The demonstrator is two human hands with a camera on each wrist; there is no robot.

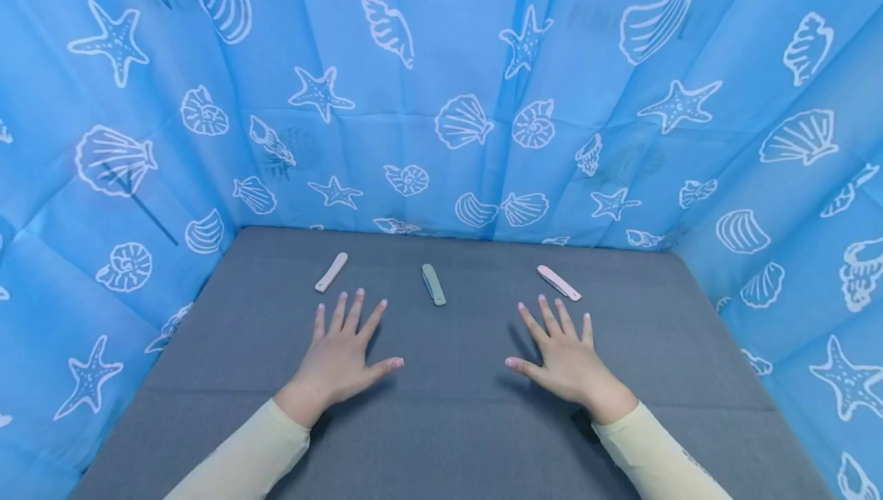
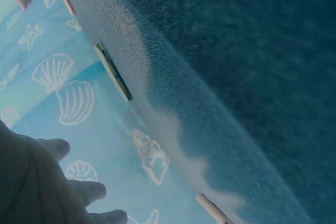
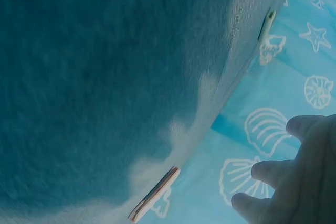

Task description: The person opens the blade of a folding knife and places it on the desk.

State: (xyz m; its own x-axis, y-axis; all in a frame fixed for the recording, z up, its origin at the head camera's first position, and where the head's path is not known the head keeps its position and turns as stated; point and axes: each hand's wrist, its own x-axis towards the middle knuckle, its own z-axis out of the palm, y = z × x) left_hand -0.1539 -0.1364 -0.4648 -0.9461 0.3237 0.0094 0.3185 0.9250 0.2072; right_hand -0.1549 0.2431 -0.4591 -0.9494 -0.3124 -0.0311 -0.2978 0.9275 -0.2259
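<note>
Three folded pocket knives lie in a row near the far edge of a grey table (image 1: 441,423): a white one (image 1: 332,271) at the left, a grey-green one (image 1: 434,284) in the middle, a pink one (image 1: 559,283) at the right. My left hand (image 1: 343,354) rests flat on the table with fingers spread, just in front of the white knife. My right hand (image 1: 562,354) lies flat and spread in front of the pink knife. Neither hand holds anything. The left wrist view shows the green knife (image 2: 113,72), and the right wrist view the pink knife (image 3: 155,194).
A blue cloth (image 1: 441,86) printed with white shells and starfish walls the table on the back and both sides. Both arms wear pale yellow sleeves (image 1: 248,458).
</note>
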